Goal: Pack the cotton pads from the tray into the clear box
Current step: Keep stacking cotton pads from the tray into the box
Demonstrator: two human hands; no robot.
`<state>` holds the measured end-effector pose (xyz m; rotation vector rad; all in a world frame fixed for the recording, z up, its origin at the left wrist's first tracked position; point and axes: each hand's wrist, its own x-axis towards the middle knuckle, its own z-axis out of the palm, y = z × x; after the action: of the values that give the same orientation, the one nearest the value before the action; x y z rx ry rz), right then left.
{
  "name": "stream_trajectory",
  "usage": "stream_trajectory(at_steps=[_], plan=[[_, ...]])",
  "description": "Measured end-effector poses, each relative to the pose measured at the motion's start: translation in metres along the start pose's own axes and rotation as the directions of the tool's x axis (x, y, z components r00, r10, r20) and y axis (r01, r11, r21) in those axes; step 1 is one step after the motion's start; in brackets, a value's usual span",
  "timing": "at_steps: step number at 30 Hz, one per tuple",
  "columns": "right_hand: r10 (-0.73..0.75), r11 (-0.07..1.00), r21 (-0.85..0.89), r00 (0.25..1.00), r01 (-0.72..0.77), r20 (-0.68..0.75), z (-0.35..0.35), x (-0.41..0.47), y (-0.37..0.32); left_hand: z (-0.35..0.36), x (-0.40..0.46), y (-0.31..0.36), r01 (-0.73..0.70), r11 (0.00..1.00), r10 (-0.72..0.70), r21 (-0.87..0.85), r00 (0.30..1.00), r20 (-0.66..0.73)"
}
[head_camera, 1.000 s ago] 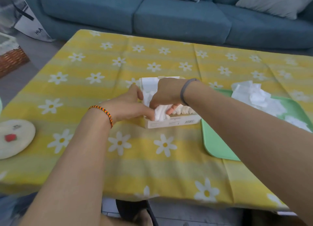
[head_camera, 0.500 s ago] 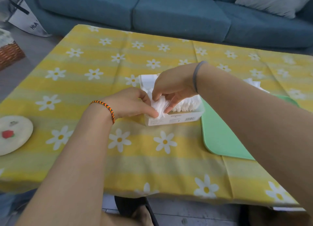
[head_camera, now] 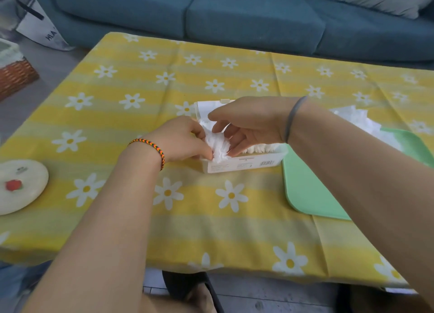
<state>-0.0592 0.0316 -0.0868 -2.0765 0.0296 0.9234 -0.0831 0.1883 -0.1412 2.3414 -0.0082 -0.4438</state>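
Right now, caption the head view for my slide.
Both hands, left hand and right hand, tuck cotton pads into the clear box beside the green tray.

Your left hand [head_camera: 180, 140] & right hand [head_camera: 246, 122] both pinch a cotton pad bunch [head_camera: 217, 146] over the clear box [head_camera: 244, 164]'s left end; green tray [head_camera: 312, 195] just right w/ more pads [head_camera: 352, 115].

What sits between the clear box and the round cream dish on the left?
Head view: the left hand and wrist, over bare yellow daisy tablecloth; no other object.
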Motion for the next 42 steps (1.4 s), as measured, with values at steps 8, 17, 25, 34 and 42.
stream_trajectory(at_steps=[8,17,25,34,42], plan=[[-0.049,0.999,-0.001,0.997,0.049,-0.055,0.016,-0.002,0.011,0.012,0.006,0.002,0.003,0.996,0.004,0.087,0.997,-0.072],[-0.151,0.988,-0.002,0.985,0.151,-0.079,0.021,-0.006,0.025,0.003,-0.001,0.009,0.113,0.980,-0.100,-0.165,0.991,0.086],[-0.123,0.982,-0.157,0.988,0.107,-0.091,0.029,-0.008,0.032,0.014,-0.004,0.011,0.088,0.993,-0.081,0.082,0.994,-0.080],[-0.182,0.963,-0.235,0.958,0.129,-0.220,0.024,-0.010,0.041,0.014,0.001,0.003,0.195,0.964,-0.200,-0.179,0.980,-0.009],[-0.320,0.857,-0.480,0.924,0.189,-0.208,0.042,-0.014,0.056,0.023,0.005,0.009,0.243,0.965,-0.256,-0.099,0.955,-0.151]])
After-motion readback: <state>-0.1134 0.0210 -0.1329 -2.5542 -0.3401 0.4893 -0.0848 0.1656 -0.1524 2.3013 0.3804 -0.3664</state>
